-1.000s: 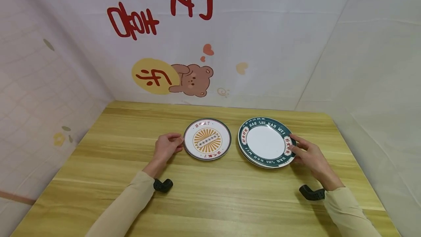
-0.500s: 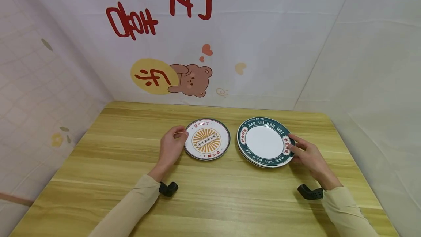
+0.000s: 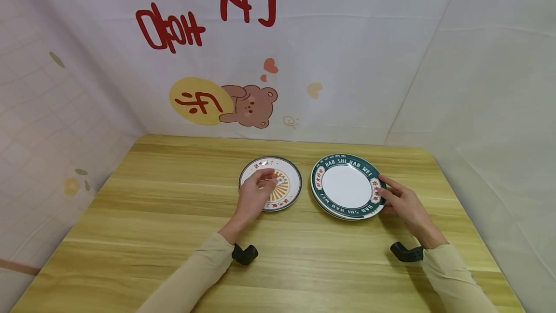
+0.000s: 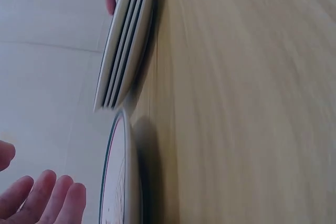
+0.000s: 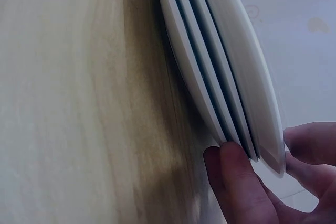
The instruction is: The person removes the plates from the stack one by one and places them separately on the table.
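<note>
A stack of several green-rimmed plates (image 3: 349, 187) stands right of centre; the right wrist view shows their edges (image 5: 226, 66). My right hand (image 3: 406, 206) grips the stack's right edge, thumb on top and fingers (image 5: 244, 182) at the side and below. Left of the stack lies a smaller white plate (image 3: 293, 182) with an orange ray pattern. Over its left part is my left hand (image 3: 254, 194), holding nothing, fingers relaxed. In the left wrist view the left fingers (image 4: 47, 198) are apart from the small plate (image 4: 115, 182).
The wooden table (image 3: 304, 264) meets a printed cloth backdrop (image 3: 356, 62) behind it, with cloth walls at both sides. Dark wrist devices (image 3: 245, 254) show at both sleeves.
My left hand has moved right, from beside the small plate's left edge to over it. The right hand keeps its grip on the stack, and the plates have not visibly moved on the table.
</note>
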The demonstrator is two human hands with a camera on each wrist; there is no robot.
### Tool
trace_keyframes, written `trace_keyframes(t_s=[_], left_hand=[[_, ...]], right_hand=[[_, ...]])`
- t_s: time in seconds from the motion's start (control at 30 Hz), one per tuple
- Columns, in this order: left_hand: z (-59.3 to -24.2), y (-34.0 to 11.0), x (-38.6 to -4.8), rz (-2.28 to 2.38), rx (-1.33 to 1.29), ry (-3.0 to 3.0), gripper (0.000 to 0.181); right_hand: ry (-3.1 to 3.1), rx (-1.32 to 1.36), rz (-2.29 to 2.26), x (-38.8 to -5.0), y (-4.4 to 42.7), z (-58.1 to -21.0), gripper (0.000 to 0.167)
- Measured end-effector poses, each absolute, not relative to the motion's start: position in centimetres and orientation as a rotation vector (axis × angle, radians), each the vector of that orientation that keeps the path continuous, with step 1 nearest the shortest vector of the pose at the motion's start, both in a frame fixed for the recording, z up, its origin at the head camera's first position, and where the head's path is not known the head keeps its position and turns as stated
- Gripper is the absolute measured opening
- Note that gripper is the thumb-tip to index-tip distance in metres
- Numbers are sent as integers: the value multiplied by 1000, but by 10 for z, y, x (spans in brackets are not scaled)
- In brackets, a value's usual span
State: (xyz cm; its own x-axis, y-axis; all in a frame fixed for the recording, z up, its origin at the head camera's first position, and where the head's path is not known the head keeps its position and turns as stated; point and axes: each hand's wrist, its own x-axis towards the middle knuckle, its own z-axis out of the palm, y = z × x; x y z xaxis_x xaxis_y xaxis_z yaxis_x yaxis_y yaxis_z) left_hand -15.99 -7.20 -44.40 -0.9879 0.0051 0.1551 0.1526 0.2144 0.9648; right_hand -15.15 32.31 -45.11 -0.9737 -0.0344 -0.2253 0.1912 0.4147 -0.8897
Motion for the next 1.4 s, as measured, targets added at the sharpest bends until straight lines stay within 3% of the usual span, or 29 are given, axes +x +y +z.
trace_keyframes(t_s=[0.4,0.87,1.4], left_hand=[[-452,-25,-161,-2313,-132,-2315,43],[-457,-4,-166,-2546,-59,-2282,52],[-457,8,-166,-2584,-18,-2278,46]], right_hand=[[2437,129,-1618,-152,323,-450,61],[2456,155,-1585,-151,324,-452,58],[2462,136,-1585,-152,322,-447,56]])
